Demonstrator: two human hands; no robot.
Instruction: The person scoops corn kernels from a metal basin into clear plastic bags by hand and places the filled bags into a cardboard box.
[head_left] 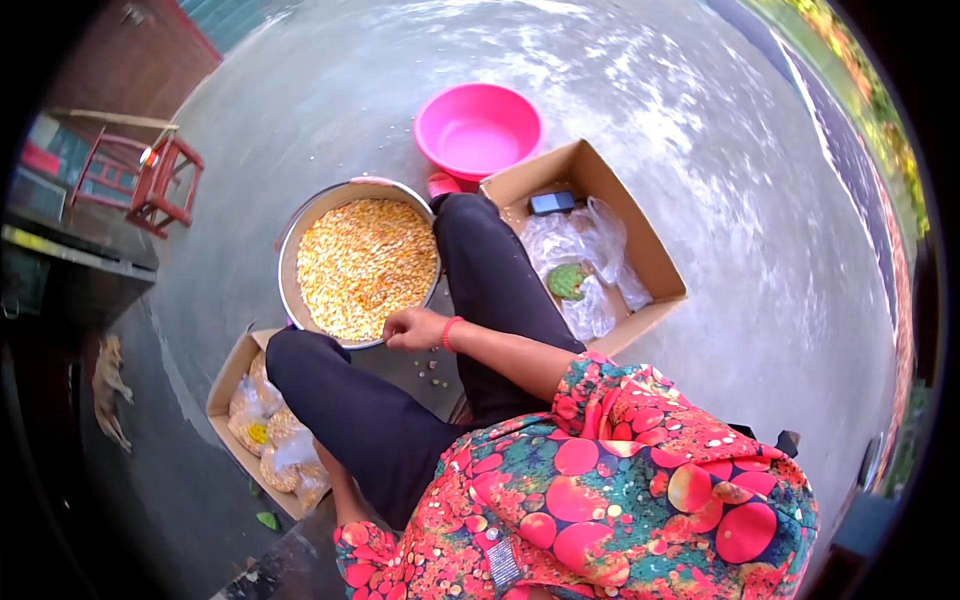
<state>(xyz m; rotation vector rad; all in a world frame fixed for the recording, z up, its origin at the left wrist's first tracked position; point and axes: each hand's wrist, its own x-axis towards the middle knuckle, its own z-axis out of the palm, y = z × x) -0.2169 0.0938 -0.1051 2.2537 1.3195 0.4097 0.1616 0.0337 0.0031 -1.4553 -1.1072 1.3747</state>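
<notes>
A large round metal pan (288,262) filled with yellow corn kernels (365,265) stands in front of my knees. My right hand (415,328), with a red band at the wrist, is at the near right rim of the pan. Its fingers are curled together; whatever they may hold cannot be made out. My left forearm (343,490) reaches down beside my left leg, near a cardboard box (228,385) of clear plastic bags (290,447) that look filled with pale kernels. The left hand itself is hidden behind the leg.
A pink plastic basin (478,128) sits beyond my right knee. The open cardboard box (655,310) at right contains plastic bags, a dark phone-like device (551,203) and a green round object (566,281). A red wooden stool (165,185) and a lying animal (110,390) are at left.
</notes>
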